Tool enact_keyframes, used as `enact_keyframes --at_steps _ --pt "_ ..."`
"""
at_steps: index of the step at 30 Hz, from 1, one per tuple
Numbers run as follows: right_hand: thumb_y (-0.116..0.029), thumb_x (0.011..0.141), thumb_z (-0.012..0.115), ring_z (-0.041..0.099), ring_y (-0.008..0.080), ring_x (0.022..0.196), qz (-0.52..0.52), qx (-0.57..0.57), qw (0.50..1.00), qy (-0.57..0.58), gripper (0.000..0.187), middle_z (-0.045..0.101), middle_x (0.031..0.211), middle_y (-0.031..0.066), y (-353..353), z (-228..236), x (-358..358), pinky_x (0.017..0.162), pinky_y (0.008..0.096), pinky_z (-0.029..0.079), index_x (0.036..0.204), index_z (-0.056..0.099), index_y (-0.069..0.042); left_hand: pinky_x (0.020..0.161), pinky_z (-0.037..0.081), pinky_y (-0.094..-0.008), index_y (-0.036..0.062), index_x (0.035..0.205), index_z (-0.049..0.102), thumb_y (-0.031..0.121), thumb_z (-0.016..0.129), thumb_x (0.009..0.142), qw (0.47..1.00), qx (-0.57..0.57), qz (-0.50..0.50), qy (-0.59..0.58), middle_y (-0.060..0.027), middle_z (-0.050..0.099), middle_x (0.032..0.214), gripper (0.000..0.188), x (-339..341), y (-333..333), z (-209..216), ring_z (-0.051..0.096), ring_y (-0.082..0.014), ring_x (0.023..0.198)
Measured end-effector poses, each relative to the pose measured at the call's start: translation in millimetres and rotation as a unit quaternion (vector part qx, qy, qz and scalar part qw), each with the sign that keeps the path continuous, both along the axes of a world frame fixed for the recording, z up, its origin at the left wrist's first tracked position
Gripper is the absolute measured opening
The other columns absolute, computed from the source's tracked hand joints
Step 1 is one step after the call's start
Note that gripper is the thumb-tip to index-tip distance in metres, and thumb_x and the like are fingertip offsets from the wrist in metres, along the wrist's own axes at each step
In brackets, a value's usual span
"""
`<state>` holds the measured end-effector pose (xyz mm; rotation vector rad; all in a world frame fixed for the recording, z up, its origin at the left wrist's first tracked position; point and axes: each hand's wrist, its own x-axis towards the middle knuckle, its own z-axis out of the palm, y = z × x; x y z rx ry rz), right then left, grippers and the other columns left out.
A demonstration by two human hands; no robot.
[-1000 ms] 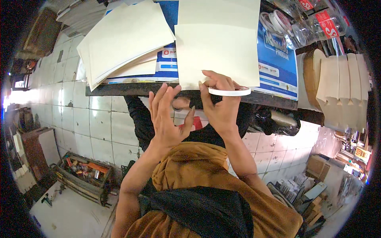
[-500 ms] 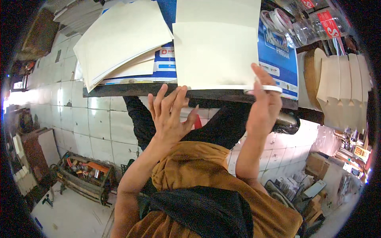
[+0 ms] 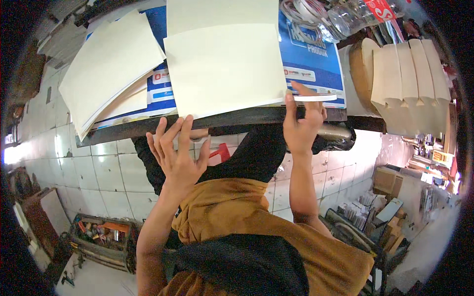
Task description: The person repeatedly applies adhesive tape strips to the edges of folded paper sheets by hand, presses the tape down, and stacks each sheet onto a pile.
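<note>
A cream sheet of paper lies on the table in front of me, overlapping another sheet beyond it. My left hand is open, fingers spread, with its fingertips at the sheet's near left corner. At the near right corner, the thumb and forefinger of my right hand touch the sheet's edge. That hand also holds a thin white roll of tape, seen edge-on, sticking out to the right between its fingers. Part of the roll is hidden by the fingers.
Loose cream sheets are piled at the left on a blue printed sheet. Tape rolls and a clear plastic bottle lie at the far right. Thick paper blocks stand right of the table edge. A toolbox sits lower left.
The view has shifted, so the table appears further left. My right thumb and forefinger have come to the sheet's near right corner, with the tape roll still held. My left hand stays at the left corner.
</note>
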<state>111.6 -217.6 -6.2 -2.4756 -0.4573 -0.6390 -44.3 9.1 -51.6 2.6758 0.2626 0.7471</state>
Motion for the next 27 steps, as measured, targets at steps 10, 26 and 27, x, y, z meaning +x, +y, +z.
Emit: enact_keyframes --at_steps 10,26,27 --pt "-0.021 0.097 0.07 0.063 0.022 0.112 -0.015 -0.04 0.999 -0.011 0.021 0.074 0.115 0.0029 2.4 -2.4 1.7 0.102 0.0374 0.034 0.116 0.074 -0.014 0.122 0.018 -0.0627 0.0158 0.148 0.054 0.035 0.078 0.087 1.0 -0.001 -0.003 -0.003 -0.0085 0.052 0.142 0.068 0.7 -0.2 -0.5 0.037 -0.0361 0.145" --pt "-0.018 0.086 0.076 0.062 0.0263 0.101 0.047 0.03 0.996 0.071 0.011 0.07 0.096 0.0032 35.0 8.5 -34.7 0.102 0.0485 0.033 0.097 0.074 -0.017 0.122 0.016 -0.0622 0.0023 0.151 0.047 0.036 0.064 0.098 0.999 -0.002 -0.004 0.053 -0.0252 0.03 0.162 0.065 44.6 -0.3 72.8 0.023 -0.0479 0.151" --pt "-0.018 0.086 0.076 0.062 0.0263 0.101 0.049 0.029 0.996 0.071 0.011 0.07 0.096 0.0032 37.2 10.1 -37.9 0.102 0.0485 0.033 0.097 0.074 -0.017 0.122 0.019 -0.0594 0.0011 0.151 0.046 0.035 0.063 0.098 0.998 -0.004 -0.039 0.058 -0.0238 0.031 0.163 0.065 56.5 -15.6 73.4 0.026 -0.0471 0.151"
